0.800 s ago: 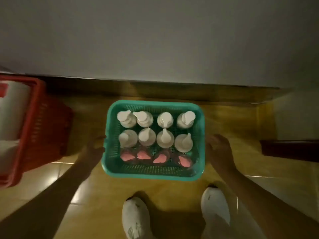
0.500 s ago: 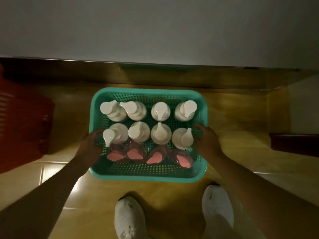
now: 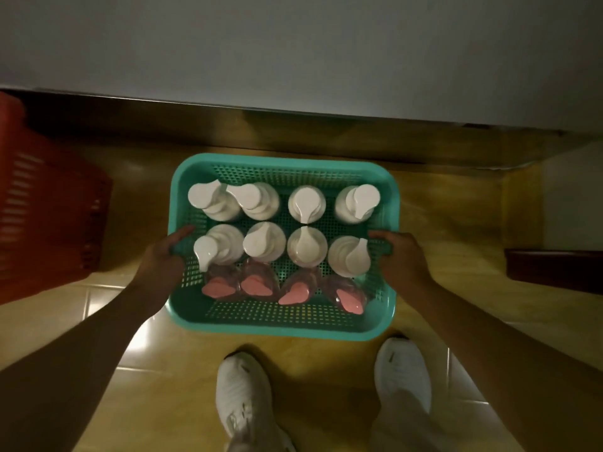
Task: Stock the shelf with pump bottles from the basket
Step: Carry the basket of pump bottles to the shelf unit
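Note:
A teal perforated basket [image 3: 280,324] sits over the tiled floor in front of my feet. Inside it stand several white pump bottles [image 3: 306,203] in two rows, and a nearer row of clear bottles with pink pumps [image 3: 254,283]. My left hand [image 3: 161,259] grips the basket's left rim, fingers curled over the edge. My right hand [image 3: 403,259] grips the right rim the same way. A broad white surface [image 3: 293,53] fills the top of the view above a dark ledge; no shelf boards are visible.
A red plastic basket [image 3: 42,220] stands at the left on the floor. A dark brown object [image 3: 554,269] juts in from the right edge. My two white shoes [image 3: 243,399] stand just behind the teal basket on glossy yellow tiles.
Both hands moved in from beside the basket and closed on its left and right rims. The basket now looks larger and nearer in view, and the red basket slid leftwards.

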Tool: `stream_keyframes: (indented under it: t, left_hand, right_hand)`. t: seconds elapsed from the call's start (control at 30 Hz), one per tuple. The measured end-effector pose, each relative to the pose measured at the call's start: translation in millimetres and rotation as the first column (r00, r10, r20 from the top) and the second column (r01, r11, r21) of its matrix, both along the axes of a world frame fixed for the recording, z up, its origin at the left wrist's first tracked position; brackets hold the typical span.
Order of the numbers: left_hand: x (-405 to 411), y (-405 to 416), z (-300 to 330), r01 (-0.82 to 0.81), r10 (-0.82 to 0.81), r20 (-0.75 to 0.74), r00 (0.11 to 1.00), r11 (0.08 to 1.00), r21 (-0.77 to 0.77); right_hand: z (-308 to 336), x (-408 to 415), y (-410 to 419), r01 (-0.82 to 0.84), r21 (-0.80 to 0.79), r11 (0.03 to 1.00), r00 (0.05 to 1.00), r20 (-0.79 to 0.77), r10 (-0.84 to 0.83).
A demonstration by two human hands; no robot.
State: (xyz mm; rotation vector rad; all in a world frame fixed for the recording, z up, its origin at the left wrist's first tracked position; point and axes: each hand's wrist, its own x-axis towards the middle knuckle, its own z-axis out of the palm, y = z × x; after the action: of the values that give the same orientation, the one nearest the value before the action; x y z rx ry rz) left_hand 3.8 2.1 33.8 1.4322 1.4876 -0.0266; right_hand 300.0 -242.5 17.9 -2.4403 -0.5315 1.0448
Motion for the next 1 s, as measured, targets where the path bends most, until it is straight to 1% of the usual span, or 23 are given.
stream_keyframes:
  t: [0.13,0.23,0.27,0.33,0.47,0.57,0.63,0.77,0.9,1.0]
  left_hand:
    - [-12,-14,44,-0.035,0.036,0.029,0.999,0.999,-0.038]
    - [-29,-23,79,-0.008,0.01,0.023,1.0,0.996,-0.087]
    - [-36,-28,92,-0.021,0.025,0.028,0.999,0.993,-0.114]
    - [-52,-43,117,-0.085,0.093,0.044,0.995,0.985,-0.153]
    - [-75,-95,177,-0.247,0.259,0.047,0.965,0.953,-0.175]
    - [-90,-137,232,-0.427,0.436,0.01,0.9,0.886,-0.178]
    - [-109,-157,265,-0.545,0.553,0.002,0.833,0.821,-0.171]
    - [-170,-215,316,-0.671,0.682,-0.011,0.731,0.716,-0.192]
    - [-232,-282,347,-0.821,0.828,-0.037,0.559,0.547,-0.162]
    - [-273,-339,349,-0.923,0.928,-0.057,0.369,0.359,-0.14]
  right_hand:
    - [49,5,-2,-0.052,-0.028,0.998,0.998,0.031,0.053]
    - [98,11,-3,-0.143,-0.054,0.988,0.989,0.03,0.145]
    - [114,12,-2,-0.177,-0.053,0.983,0.984,0.021,0.178]
    - [142,13,-1,-0.242,-0.039,0.969,0.97,0.0,0.242]
    - [191,5,12,-0.34,-0.026,0.94,0.94,-0.006,0.34]
    - [221,-11,22,-0.468,-0.006,0.884,0.884,-0.013,0.468]
    - [244,-28,33,-0.57,0.013,0.822,0.821,-0.029,0.57]
    - [291,-81,60,-0.737,0.005,0.676,0.676,-0.026,0.736]
    - [326,-163,90,-0.888,-0.008,0.46,0.46,-0.022,0.887]
    - [334,-241,107,-0.968,-0.02,0.249,0.249,0.009,0.968]
